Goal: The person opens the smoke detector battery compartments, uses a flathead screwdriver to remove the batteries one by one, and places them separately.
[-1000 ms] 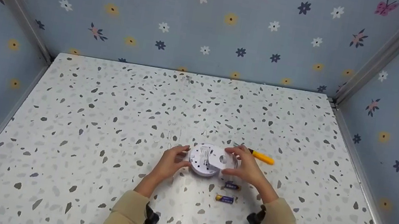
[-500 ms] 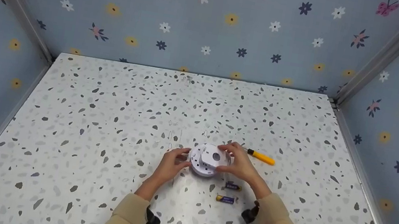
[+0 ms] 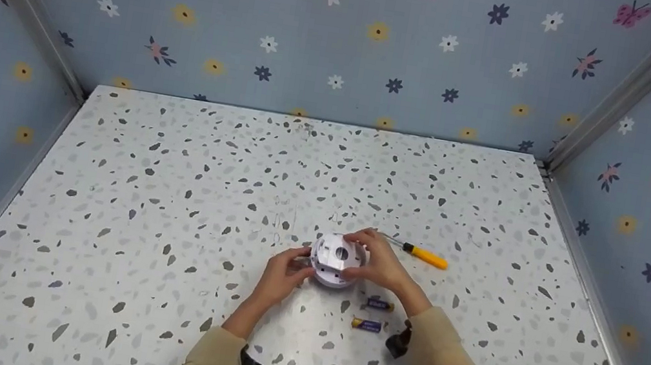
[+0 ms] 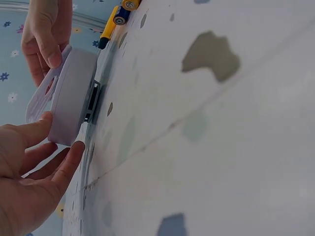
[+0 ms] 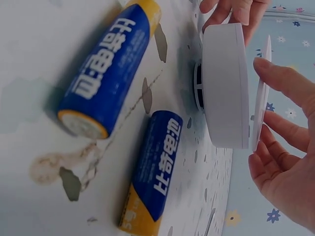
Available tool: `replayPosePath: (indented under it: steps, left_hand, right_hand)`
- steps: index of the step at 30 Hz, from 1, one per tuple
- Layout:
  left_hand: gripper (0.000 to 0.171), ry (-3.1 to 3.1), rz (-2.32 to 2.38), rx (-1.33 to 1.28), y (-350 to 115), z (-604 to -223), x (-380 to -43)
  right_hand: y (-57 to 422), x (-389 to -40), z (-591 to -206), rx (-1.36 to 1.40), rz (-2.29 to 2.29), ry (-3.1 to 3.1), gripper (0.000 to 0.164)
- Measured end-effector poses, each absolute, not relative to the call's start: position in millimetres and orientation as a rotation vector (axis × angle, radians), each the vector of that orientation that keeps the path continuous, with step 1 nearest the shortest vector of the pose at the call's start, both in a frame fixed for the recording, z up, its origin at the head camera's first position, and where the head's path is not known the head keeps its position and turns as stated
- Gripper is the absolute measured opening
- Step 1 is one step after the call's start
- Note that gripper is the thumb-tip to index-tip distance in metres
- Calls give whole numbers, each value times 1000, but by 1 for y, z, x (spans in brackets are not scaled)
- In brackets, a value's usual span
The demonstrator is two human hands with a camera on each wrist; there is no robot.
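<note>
A round white smoke detector [image 3: 328, 281] lies back side up on the speckled table, its slotted part towards the tabletop in the right wrist view. At its left rim, my left hand [image 3: 279, 276] grips the casing [image 5: 226, 88] between thumb and fingers. My right hand [image 3: 380, 268] pinches a thin white backplate [image 3: 328, 253] with a round hole. In the right wrist view the backplate [image 5: 262, 98] is tilted, with a narrow gap between it and the casing. Parts of the detector's back are hidden under the plate and fingers.
Two blue-and-yellow AA batteries, an upper one [image 3: 380, 305] and a lower one [image 3: 367, 325], lie near the right wrist. A screwdriver with a yellow handle [image 3: 428, 257] lies beyond the right hand. Patterned walls [image 3: 348, 36] enclose the table's back and sides.
My right hand has moved left with the backplate, from beside the detector's right edge to over its back. The left hand has stayed at the rim. Batteries and screwdriver have not moved.
</note>
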State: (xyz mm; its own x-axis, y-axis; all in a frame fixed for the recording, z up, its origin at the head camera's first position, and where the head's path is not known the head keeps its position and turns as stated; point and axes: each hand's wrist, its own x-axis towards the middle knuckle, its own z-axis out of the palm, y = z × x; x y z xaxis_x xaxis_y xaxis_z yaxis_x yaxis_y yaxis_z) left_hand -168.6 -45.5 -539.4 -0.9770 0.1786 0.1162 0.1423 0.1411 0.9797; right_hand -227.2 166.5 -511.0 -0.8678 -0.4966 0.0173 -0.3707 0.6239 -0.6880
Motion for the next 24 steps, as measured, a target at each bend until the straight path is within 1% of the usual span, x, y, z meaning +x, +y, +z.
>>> replayPosePath:
  steps: [4, 9, 14, 21, 24]
  left_hand:
    - [40, 2340, 2020, 298, -43, -524, -162]
    - [41, 2348, 2019, 262, -39, -519, -159]
    - [44, 2341, 2052, 250, -37, -522, -159]
    - [45, 2339, 2072, 257, -36, -523, -159]
    - [47, 2346, 2070, 244, -36, -538, -165]
  right_hand:
    - [165, -230, -512, -735, -1084, 2652, 58]
    - [165, -233, -514, -668, -1049, 2641, 59]
    - [165, -235, -515, -625, -1013, 2626, 59]
    - [165, -235, -514, -682, -960, 2589, 58]
    - [166, -234, -512, -686, -940, 2572, 58]
